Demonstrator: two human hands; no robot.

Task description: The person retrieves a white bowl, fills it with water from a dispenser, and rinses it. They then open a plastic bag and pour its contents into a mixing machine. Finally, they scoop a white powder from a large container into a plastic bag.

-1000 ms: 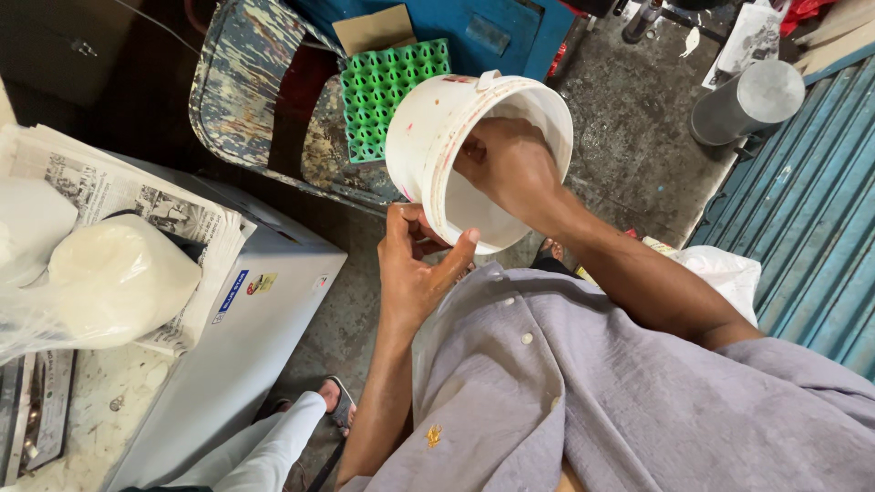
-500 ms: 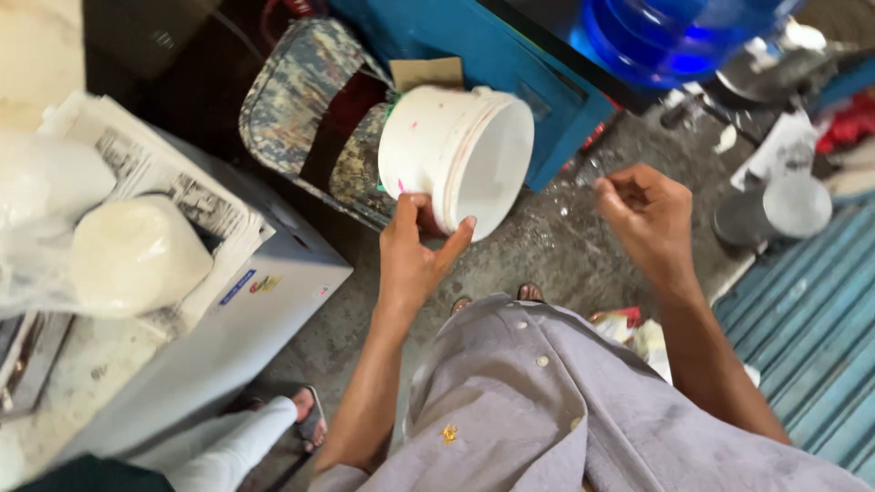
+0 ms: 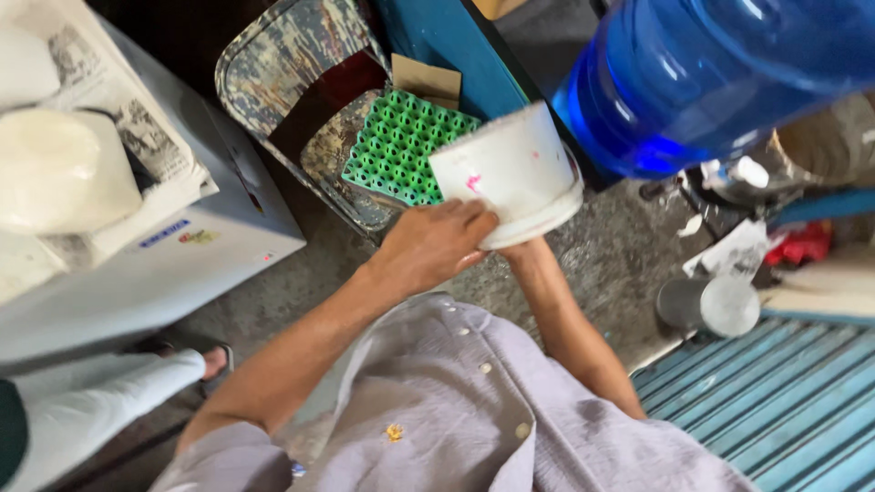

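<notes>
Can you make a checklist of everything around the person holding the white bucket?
Surface: rough grey concrete floor, speckled.
Job's things: white plastic bucket with a pink smudge, tipped on its side, held in the air.
Clutter: green egg tray on a worn metal chair; grey cup on the floor; white lumps on newspaper.
Grippers: left hand grips the bucket near its rim; right hand is hidden behind the bucket, forearm reaching up to it.
Cables: nothing seen.
Surroundings: big blue water jug, white chest box, blue ribbed shutter, another person's sandalled foot.
</notes>
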